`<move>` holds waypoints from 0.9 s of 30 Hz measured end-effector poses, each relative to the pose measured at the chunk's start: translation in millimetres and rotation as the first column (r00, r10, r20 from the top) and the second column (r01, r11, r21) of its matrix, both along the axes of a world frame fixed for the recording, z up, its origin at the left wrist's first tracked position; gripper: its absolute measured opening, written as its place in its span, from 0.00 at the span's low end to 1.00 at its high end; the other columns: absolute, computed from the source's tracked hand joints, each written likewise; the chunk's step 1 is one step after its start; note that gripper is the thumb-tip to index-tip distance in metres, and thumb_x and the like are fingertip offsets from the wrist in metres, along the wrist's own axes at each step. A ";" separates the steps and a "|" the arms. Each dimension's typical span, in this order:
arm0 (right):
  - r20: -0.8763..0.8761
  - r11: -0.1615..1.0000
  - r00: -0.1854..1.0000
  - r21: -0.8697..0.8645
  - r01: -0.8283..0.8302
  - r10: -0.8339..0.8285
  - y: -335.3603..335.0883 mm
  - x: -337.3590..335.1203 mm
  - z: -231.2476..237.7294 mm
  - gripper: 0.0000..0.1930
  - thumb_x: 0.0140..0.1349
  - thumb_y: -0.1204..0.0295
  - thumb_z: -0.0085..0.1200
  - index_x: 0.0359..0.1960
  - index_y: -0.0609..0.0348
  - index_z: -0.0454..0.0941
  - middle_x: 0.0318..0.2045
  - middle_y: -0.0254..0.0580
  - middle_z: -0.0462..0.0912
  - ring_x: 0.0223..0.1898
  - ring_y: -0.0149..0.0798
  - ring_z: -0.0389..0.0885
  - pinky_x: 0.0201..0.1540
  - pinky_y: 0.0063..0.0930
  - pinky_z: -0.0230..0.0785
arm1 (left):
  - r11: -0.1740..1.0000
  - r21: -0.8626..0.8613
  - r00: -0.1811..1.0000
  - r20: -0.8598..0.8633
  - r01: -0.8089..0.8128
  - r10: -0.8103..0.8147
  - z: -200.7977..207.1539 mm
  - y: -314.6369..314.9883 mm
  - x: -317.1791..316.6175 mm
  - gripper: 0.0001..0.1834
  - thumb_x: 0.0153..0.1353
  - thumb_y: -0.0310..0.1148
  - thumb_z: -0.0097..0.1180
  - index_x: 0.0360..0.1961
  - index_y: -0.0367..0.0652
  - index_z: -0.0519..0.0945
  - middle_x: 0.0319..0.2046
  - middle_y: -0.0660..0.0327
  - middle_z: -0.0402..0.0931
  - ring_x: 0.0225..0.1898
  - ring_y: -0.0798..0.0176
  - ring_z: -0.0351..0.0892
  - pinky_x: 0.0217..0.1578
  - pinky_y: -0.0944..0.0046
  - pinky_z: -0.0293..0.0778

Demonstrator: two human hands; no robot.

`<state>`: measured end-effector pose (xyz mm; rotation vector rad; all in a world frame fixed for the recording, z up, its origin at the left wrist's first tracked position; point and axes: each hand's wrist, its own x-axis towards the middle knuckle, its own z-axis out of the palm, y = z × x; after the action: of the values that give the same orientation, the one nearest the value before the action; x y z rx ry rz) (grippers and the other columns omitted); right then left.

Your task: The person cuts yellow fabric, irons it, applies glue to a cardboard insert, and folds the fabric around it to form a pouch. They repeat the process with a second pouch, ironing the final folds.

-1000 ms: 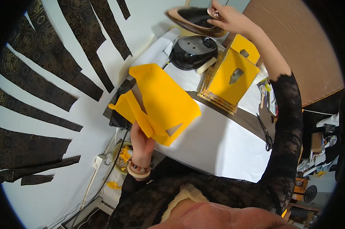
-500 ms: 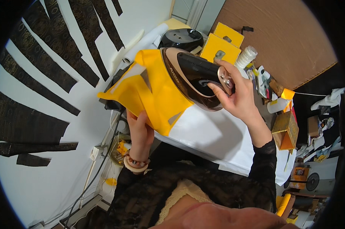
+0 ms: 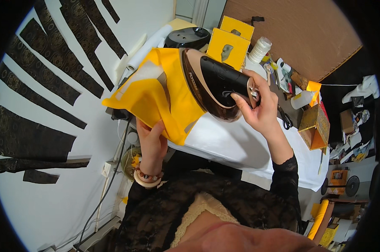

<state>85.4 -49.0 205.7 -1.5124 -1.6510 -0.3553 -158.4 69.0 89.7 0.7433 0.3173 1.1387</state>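
Note:
My right hand (image 3: 259, 103) is wrapped round the handle of a black and rose-brown clothes iron (image 3: 217, 82). The iron's soleplate faces left, turned against a piece of yellow fabric (image 3: 150, 98). Grey-white patches show on parts of the fabric, which looks folded and bent. At the fabric's lower left edge, my left hand (image 3: 152, 136) pinches it, thumb on top and fingers beneath. Fabric and iron are both above a white-covered table (image 3: 228, 140). Where the soleplate meets the fabric is hidden.
Behind the iron stand yellow square panels (image 3: 228, 48), a black rounded device (image 3: 188, 38) and a white bottle (image 3: 260, 49). A yellow open box (image 3: 315, 126) is at the right. Dark patterned strips (image 3: 51, 96) hang on the left wall. A black cord (image 3: 108, 187) runs down at left.
The view has shifted slightly. The iron is tilted a little more upright against the fabric. Both hands keep their grips.

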 end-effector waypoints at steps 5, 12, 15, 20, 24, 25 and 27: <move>-0.071 0.999 0.997 0.009 0.032 -0.031 -4.1 10.9 -2.7 0.29 0.57 0.71 0.71 0.60 0.61 0.73 0.31 0.43 0.83 0.24 0.32 0.81 0.31 0.20 0.73 | 0.998 -0.012 0.998 0.034 0.058 -0.057 3.6 -0.3 -4.1 0.29 0.62 0.20 0.58 0.64 0.37 0.65 0.56 0.57 0.76 0.55 0.60 0.80 0.58 0.59 0.76; -0.087 1.000 0.996 -0.009 -0.010 0.010 -1.0 1.6 -0.5 0.29 0.58 0.69 0.71 0.60 0.58 0.73 0.33 0.43 0.84 0.25 0.34 0.83 0.33 0.22 0.75 | 0.998 -0.036 0.999 0.012 0.053 -0.052 4.7 3.3 7.2 0.26 0.63 0.21 0.58 0.62 0.36 0.67 0.55 0.57 0.77 0.54 0.60 0.80 0.56 0.60 0.77; -0.058 0.999 0.998 -0.030 0.016 -0.018 -3.6 6.8 -6.2 0.30 0.58 0.67 0.71 0.61 0.57 0.73 0.33 0.44 0.84 0.27 0.36 0.85 0.33 0.24 0.77 | 0.997 -0.016 0.997 -0.004 0.081 -0.081 5.6 5.8 -1.3 0.25 0.64 0.20 0.57 0.62 0.37 0.67 0.55 0.57 0.77 0.54 0.60 0.80 0.55 0.60 0.77; -0.095 1.000 0.995 0.020 0.008 -0.006 1.9 9.5 -7.1 0.29 0.58 0.68 0.71 0.60 0.59 0.73 0.32 0.43 0.84 0.27 0.35 0.85 0.34 0.23 0.77 | 0.998 -0.025 0.998 0.012 0.055 -0.055 4.8 8.4 1.2 0.25 0.64 0.20 0.56 0.62 0.37 0.68 0.54 0.57 0.77 0.53 0.61 0.81 0.53 0.61 0.78; -0.076 0.996 0.997 -0.084 -0.001 -0.005 -10.9 8.3 -15.5 0.29 0.58 0.68 0.71 0.60 0.60 0.74 0.32 0.41 0.84 0.24 0.33 0.81 0.31 0.21 0.74 | 0.996 -0.040 0.997 -0.008 0.080 -0.081 7.7 15.6 -1.9 0.25 0.65 0.20 0.57 0.63 0.37 0.68 0.54 0.58 0.78 0.52 0.61 0.81 0.52 0.61 0.79; -0.049 0.997 0.999 -0.074 -0.002 -0.002 -11.6 10.8 -18.2 0.29 0.58 0.68 0.71 0.60 0.60 0.74 0.32 0.41 0.84 0.24 0.32 0.81 0.31 0.21 0.74 | 0.994 -0.048 0.995 -0.016 0.098 -0.099 6.4 18.3 -3.2 0.25 0.65 0.20 0.57 0.63 0.37 0.68 0.54 0.58 0.78 0.52 0.61 0.81 0.52 0.61 0.79; -0.073 0.997 0.995 -0.046 0.063 -0.066 -12.0 12.8 -13.8 0.29 0.58 0.69 0.71 0.60 0.60 0.73 0.33 0.42 0.84 0.26 0.32 0.83 0.32 0.21 0.75 | 0.991 -0.011 0.990 0.032 0.136 -0.136 4.4 15.5 1.3 0.26 0.65 0.20 0.58 0.63 0.37 0.67 0.54 0.58 0.77 0.53 0.61 0.81 0.53 0.61 0.79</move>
<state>98.3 -60.9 191.9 -1.5952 -1.5633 -0.2954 -157.1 84.5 94.1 0.7238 0.2440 1.0174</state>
